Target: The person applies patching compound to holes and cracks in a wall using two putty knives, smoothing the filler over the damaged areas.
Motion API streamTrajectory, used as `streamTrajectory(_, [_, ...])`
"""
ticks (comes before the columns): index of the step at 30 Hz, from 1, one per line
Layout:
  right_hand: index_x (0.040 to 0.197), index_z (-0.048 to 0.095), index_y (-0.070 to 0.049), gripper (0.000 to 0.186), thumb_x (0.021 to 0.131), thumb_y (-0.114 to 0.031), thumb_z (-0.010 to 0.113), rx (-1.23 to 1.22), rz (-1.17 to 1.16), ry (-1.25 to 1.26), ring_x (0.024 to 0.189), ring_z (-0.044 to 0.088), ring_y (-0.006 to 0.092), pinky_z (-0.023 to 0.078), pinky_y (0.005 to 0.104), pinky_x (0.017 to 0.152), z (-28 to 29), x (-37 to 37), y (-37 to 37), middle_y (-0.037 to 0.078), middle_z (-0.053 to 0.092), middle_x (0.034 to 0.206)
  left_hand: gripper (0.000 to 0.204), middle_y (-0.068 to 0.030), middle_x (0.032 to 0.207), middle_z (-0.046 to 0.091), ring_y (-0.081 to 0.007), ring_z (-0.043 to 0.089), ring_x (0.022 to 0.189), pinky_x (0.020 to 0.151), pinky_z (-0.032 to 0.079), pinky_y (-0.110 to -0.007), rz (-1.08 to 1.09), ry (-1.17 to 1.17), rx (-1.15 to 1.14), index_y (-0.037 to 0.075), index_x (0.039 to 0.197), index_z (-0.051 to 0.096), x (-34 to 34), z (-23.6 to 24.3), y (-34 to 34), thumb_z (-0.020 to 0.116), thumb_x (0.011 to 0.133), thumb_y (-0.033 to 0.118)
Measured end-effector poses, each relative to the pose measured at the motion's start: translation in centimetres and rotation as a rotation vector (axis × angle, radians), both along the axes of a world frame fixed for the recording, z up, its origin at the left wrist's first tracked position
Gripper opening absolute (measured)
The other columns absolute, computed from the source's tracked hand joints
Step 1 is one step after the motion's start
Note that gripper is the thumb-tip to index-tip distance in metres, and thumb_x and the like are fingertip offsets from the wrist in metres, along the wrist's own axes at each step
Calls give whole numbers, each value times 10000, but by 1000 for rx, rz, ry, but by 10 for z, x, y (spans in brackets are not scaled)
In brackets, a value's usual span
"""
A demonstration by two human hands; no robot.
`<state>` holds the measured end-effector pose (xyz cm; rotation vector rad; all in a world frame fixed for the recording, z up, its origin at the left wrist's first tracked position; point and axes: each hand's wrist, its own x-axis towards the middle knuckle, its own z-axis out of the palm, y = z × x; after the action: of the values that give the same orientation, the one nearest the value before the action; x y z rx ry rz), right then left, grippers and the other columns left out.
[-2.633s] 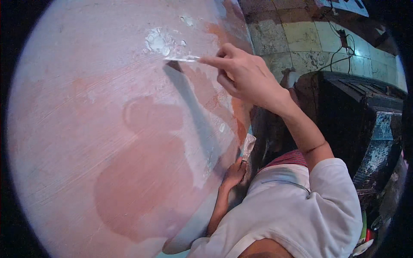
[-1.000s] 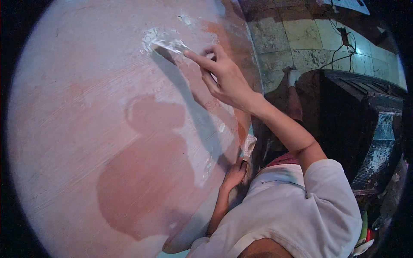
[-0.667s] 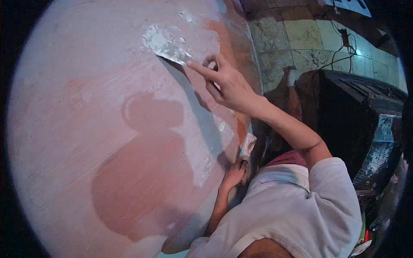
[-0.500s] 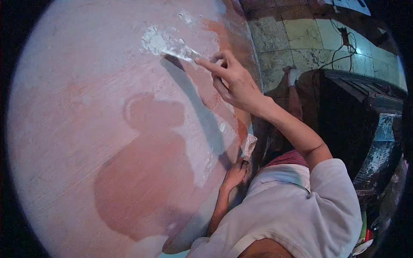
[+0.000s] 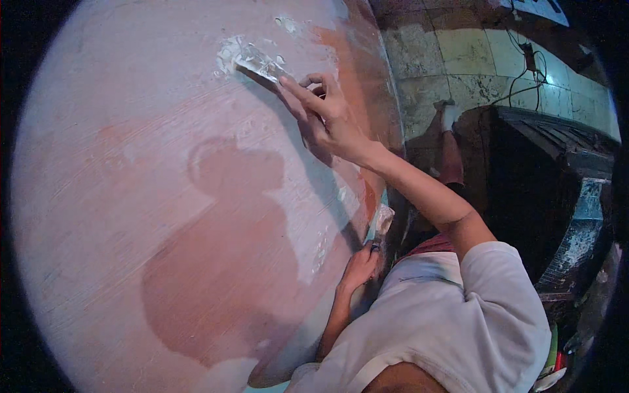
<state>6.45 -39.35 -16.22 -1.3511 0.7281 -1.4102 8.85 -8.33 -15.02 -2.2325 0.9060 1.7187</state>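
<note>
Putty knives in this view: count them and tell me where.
2. One putty knife is in the right hand, at the white patch on the pinkish wall; a smeared second putty knife is in the left hand. Others may be hidden.

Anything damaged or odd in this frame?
Yes: the pinkish surface bears a lumpy white patch by the flat tool in the right hand, and the black box has blotchy whitish marks, perhaps scuffs.

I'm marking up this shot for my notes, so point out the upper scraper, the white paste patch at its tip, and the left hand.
Upper scraper (image 5: 261, 67): head view, middle of its blade.
White paste patch (image 5: 233, 51): head view, its upper left part.
Left hand (image 5: 360, 266): head view, middle of the hand.
</note>
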Motion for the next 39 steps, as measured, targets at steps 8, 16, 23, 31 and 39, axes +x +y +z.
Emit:
streamTrajectory(8, [1329, 525, -166, 567, 805, 48, 541, 43, 1, 35, 888, 522, 331, 456, 389, 792, -23, 16, 13, 225, 460, 1099, 375, -158, 679, 592, -282, 615, 605, 597, 474, -416, -52, -43, -80, -43, 1114, 492, 3, -11, 13, 391, 952, 279])
streamTrajectory(16, [1339, 514, -173, 587, 789, 25, 575, 36, -8, 73, 866, 532, 329, 470, 389, 761, -1, -18, 6, 209, 471, 1090, 444, -271, 719, 611, -396, 638, 689, 718, 472, -488, 18, 0, 33, -71, 1203, 468, 1, -5, 3, 374, 933, 269])
streamTrajectory(23, [1333, 520, -182, 588, 786, 28, 570, -93, -1, 155, 861, 547, 344, 488, 404, 755, -1, -16, -4, 218, 484, 1087, 377, -225, 630, 587, -334, 622, 547, 609, 486, -468, -4, 3, 3, -64, 1151, 473, -1, -2, -3, 380, 931, 228])
streamTrajectory(31, [1293, 546, -147, 535, 792, 40, 539, -74, 58, 284, 889, 565, 343, 491, 411, 750, -4, -67, -10, 193, 526, 1036, 323, -96, 611, 560, -206, 581, 498, 513, 467, -376, -1, 3, -12, -17, 1001, 502, 2, -1, 2, 395, 953, 285])
streamTrajectory(39, [1269, 559, -148, 495, 798, 6, 569, -104, -5, 603, 837, 605, 320, 515, 405, 722, 34, -63, -38, 136, 538, 992, 341, -187, 686, 593, -302, 598, 553, 604, 470, -447, 116, 7, 17, -10, 1086, 482, -10, 6, -12, 381, 955, 289])
